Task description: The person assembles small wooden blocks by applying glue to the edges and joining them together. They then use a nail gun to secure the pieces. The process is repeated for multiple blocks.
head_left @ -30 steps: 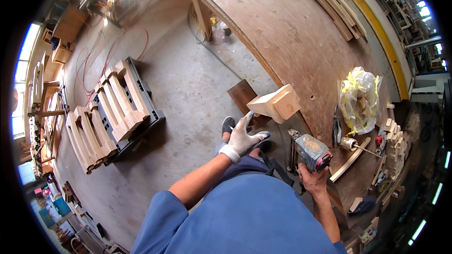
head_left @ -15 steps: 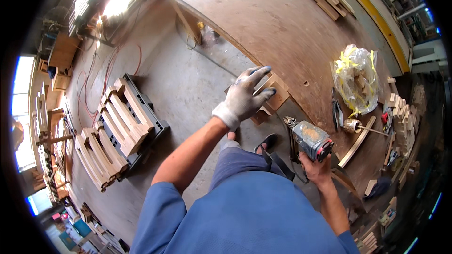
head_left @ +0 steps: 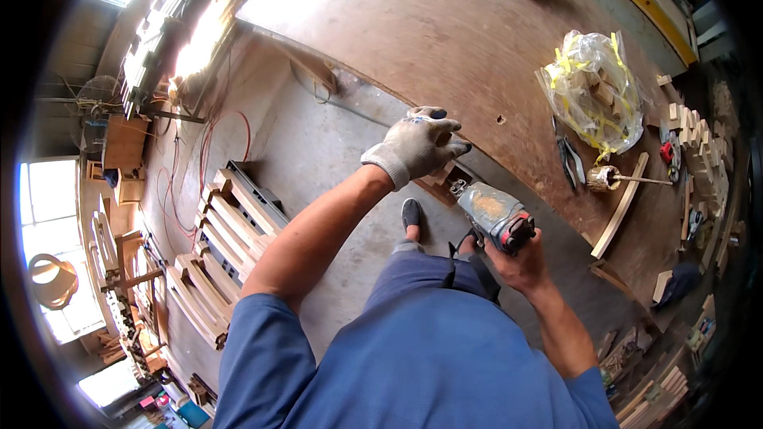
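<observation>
My left hand [head_left: 415,145], in a pale knitted glove with dark fingertips, is raised over the edge of the big wooden table. Its fingers are apart and half curled, and I see nothing between them. Just below it is a wooden piece [head_left: 437,189], mostly covered by the hand and the tool. My bare right hand [head_left: 517,264] is wrapped round the handle of a nail gun [head_left: 491,210], a worn grey tool with a black and red end. The gun's metal nose points at the wooden piece; whether they touch I cannot tell.
On the brown table [head_left: 445,48] lie a clear plastic bag [head_left: 596,95] with wood pieces, pliers [head_left: 568,160], a glue-covered pot with a stick [head_left: 606,178] and a wooden strip [head_left: 620,206]. Slatted wooden frames [head_left: 230,226] stand on the floor at left, near red hoses [head_left: 208,139].
The nail gun has moved left and up toward the wooden piece, with my right hand on it. My left hand has curled its fingers more. The whole view has shifted and turned somewhat.
</observation>
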`<state>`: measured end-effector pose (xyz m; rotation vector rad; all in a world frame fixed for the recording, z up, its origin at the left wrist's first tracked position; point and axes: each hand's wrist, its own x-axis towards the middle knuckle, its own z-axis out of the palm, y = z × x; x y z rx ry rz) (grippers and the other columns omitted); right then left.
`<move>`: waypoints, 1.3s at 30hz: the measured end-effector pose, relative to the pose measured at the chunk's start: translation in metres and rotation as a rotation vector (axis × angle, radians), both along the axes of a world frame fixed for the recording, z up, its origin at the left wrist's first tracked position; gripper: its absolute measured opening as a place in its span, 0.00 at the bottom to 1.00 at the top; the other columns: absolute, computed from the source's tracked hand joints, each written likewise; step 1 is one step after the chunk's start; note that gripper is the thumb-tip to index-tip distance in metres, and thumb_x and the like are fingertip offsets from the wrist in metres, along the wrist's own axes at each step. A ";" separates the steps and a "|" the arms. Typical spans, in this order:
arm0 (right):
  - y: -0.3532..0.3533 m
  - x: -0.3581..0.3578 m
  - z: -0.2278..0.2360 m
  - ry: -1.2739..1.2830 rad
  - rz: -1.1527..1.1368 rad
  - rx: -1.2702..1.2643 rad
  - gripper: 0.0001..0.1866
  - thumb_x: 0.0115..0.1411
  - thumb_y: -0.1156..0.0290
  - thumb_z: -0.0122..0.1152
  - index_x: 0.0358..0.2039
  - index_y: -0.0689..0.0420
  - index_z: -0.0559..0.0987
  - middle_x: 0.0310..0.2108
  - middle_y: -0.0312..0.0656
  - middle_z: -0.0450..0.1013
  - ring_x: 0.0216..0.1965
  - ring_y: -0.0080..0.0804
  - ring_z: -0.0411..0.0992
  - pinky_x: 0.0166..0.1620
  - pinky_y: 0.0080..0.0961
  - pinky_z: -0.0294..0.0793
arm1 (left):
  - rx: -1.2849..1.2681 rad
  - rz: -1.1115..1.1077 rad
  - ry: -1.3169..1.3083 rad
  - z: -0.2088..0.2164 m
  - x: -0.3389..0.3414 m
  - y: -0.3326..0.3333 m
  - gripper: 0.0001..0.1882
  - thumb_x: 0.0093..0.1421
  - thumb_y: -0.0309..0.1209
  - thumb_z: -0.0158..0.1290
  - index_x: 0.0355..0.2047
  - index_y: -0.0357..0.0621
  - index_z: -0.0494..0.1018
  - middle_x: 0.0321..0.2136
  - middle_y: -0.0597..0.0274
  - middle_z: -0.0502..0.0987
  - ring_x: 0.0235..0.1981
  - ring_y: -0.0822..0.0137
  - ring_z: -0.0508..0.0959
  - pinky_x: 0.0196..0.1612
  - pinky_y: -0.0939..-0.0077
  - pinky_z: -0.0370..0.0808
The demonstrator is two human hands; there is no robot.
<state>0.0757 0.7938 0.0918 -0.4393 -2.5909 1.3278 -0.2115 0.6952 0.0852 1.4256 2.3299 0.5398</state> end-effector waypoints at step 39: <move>0.003 -0.022 -0.002 0.009 0.017 -0.050 0.10 0.51 0.73 0.71 0.35 0.60 0.82 0.29 0.51 0.81 0.33 0.55 0.82 0.37 0.41 0.82 | 0.111 0.026 -0.104 -0.005 0.000 -0.005 0.15 0.62 0.42 0.65 0.44 0.49 0.88 0.44 0.53 0.86 0.48 0.49 0.82 0.53 0.58 0.79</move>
